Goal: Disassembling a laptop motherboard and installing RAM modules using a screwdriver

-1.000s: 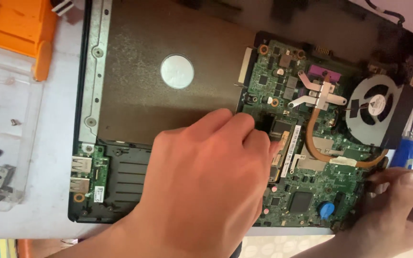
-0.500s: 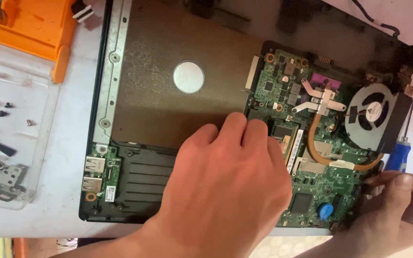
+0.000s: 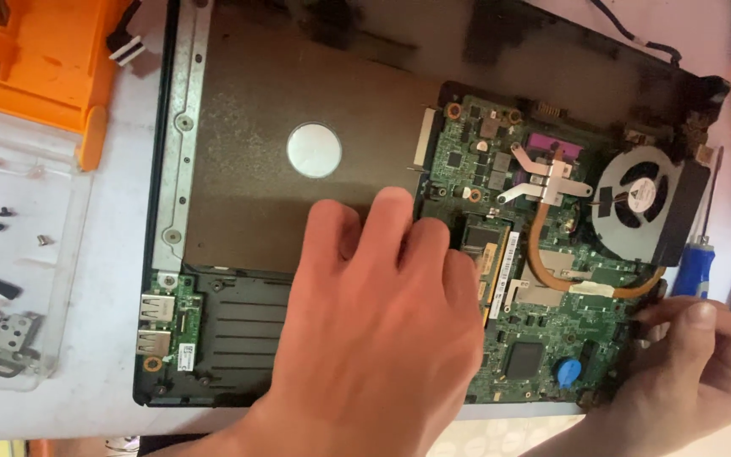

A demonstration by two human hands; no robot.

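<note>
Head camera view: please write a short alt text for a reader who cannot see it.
A left hand rests on the green circuit board of an opened laptop, while the right hand touches the board's right edge. A round fan, a blue-handled screwdriver and an orange case are nearby.

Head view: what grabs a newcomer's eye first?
The opened laptop chassis with its green motherboard bared at right, copper heat pipe curling to the round cooling fan. The left hand lies flat across the board's left edge; the right hand grips its lower right corner.
</note>
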